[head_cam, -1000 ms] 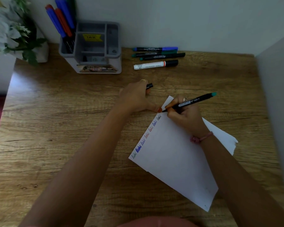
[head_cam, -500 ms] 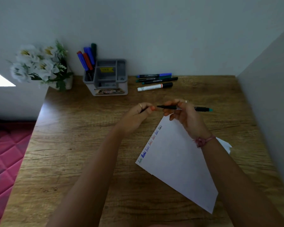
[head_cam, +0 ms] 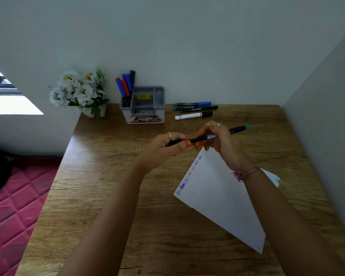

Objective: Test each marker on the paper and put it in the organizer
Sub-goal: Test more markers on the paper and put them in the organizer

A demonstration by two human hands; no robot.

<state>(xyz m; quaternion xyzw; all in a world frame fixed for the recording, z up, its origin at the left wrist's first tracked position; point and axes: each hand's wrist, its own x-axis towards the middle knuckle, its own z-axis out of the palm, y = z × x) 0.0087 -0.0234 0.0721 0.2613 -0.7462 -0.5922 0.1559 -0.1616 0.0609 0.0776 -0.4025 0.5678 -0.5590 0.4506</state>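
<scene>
A black marker with a teal end (head_cam: 236,129) is held level above the desk. My right hand (head_cam: 217,140) grips its barrel. My left hand (head_cam: 167,146) pinches the black cap at the marker's left end, where cap and barrel meet. Below my hands lies the white paper (head_cam: 217,196), with a row of short coloured words along its left edge. The grey organizer (head_cam: 159,100) stands at the back of the desk with several markers (head_cam: 126,86) upright in its left compartment. Several more markers (head_cam: 194,111) lie on the desk to its right.
A pot of white flowers (head_cam: 78,92) sits at the desk's back left corner. Walls close the desk at the back and on the right. A red quilted surface (head_cam: 12,206) lies beyond the desk's left edge.
My right hand lifted the marker off the paper and turned it level. My left hand left the paper and brought the cap onto the tip. The camera tilted up.
</scene>
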